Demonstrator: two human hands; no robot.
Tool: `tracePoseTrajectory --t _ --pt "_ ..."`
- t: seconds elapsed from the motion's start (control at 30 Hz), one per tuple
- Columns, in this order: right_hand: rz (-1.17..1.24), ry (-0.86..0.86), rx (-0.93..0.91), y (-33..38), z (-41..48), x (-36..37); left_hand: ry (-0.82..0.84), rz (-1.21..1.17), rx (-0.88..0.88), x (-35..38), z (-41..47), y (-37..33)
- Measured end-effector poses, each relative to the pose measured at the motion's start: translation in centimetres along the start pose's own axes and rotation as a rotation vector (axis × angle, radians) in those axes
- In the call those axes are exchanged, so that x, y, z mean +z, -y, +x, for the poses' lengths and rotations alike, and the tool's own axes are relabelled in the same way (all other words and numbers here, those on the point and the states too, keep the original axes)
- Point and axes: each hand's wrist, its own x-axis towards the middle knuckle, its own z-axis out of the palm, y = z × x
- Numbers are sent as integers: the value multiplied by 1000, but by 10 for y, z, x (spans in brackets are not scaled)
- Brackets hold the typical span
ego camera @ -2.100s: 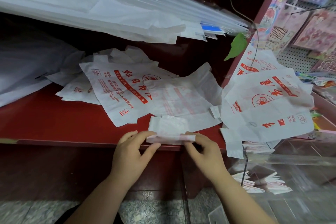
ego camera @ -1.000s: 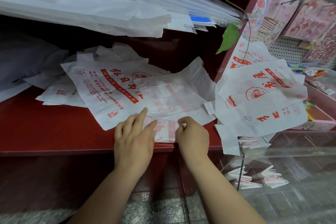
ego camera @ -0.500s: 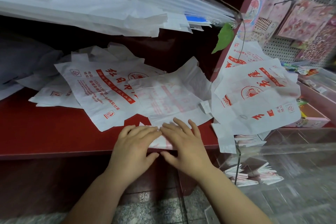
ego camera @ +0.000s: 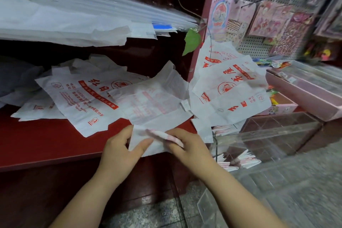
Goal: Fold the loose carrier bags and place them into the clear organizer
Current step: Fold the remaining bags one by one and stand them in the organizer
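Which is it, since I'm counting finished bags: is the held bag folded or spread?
Partly folded: the right hand holds a narrow folded strip of the bag, the left hand pinches its flat part.

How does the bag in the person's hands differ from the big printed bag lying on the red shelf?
The held bag is folded small; the printed bag lies spread flat. The left hand and right hand grip the held bag at the shelf's front edge; the printed bag lies untouched farther back. The held bag shows faint pink, the printed bag bold red lettering. Both are thin and white.
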Motion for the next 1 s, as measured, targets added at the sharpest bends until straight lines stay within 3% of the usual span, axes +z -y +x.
tracePoseTrajectory --t 0.13,0.23,0.5,0.73,0.87,0.93,1.0 --pt "200 -23 122 -12 -24 -24 186 132 -77 25 -4 -23" --pt "346 -18 248 -26 -40 -47 287 86 -109 47 -5 -37" --pt "703 -97 451 -85 -81 -100 396 28 -125 111 2 -63" --pt "657 -480 508 -130 -96 -135 342 40 -41 180 11 -83" --pt "463 -919 688 -164 -109 -152 298 129 97 223 7 -99" --pt "454 -965 811 -181 -117 -153 343 174 150 246 3 -103" --pt "466 -906 886 -192 -122 -150 376 249 165 270 1 -103"
